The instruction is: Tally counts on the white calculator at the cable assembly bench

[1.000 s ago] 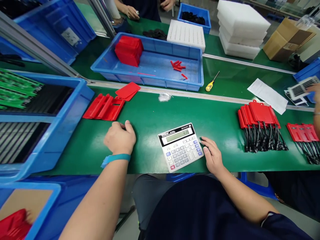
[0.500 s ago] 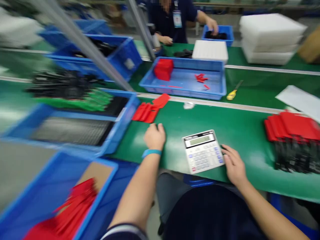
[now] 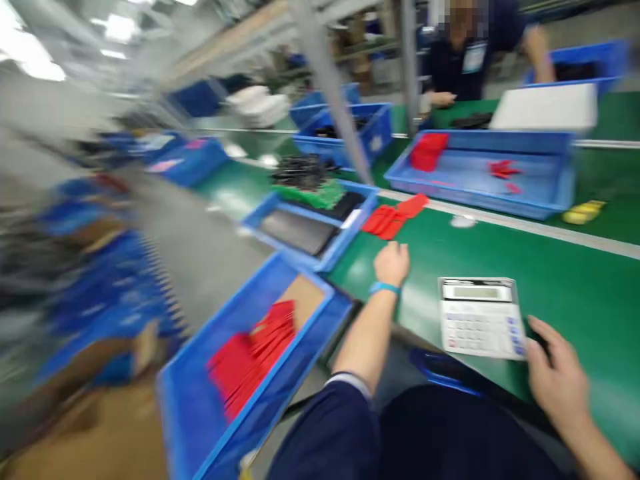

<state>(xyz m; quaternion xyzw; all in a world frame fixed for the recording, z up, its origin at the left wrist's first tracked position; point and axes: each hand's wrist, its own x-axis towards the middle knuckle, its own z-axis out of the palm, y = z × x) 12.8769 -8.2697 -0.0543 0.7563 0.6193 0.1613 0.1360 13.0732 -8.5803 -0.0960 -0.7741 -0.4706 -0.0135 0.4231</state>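
The whole view is smeared, so the keys on the calculator (image 3: 479, 318) are unreadable; it lies flat on the green table (image 3: 575, 280), display edge away from you; your right hand (image 3: 555, 373) rests loosely open at its right edge; your left hand (image 3: 393, 263) sits curled on the table, holding nothing you can make out.

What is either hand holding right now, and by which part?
Nothing is clearly held. The left hand rests closed on the green table, and whether it encloses anything cannot be told. The right hand lies open beside the calculator, at its right edge.
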